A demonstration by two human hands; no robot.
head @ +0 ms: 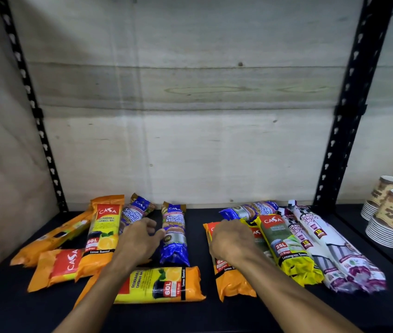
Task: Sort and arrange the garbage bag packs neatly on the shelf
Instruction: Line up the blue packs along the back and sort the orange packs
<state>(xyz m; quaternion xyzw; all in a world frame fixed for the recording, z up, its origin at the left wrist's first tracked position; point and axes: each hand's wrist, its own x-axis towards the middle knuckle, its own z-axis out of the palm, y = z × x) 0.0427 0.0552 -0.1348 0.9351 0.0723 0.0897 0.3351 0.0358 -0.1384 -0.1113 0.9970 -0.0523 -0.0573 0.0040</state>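
Note:
Garbage bag packs lie scattered on a black shelf (200, 316). On the left are several orange 60L packs: one upright (104, 227), one crosswise at the front (164, 284). Two blue single-handle packs (174, 236) (135, 212) lie in the middle, with my left hand (140, 239) between them, fingers loosely curled and thumb by the nearer blue pack's edge. My right hand (231, 239) rests over another orange pack (231, 282), its fingertips reaching a third blue pack (250, 209) lying crosswise; its grip is hidden. A green-yellow 25L pack (287, 251) and white-purple drawstring packs (330, 251) lie at the right.
Black slotted uprights (342, 111) (32, 102) frame the bay, with a plywood back wall (190, 140). Stacks of paper cups (392, 217) stand on the neighbouring shelf at the right. Bare black shelf shows along the front edge and between the two hands.

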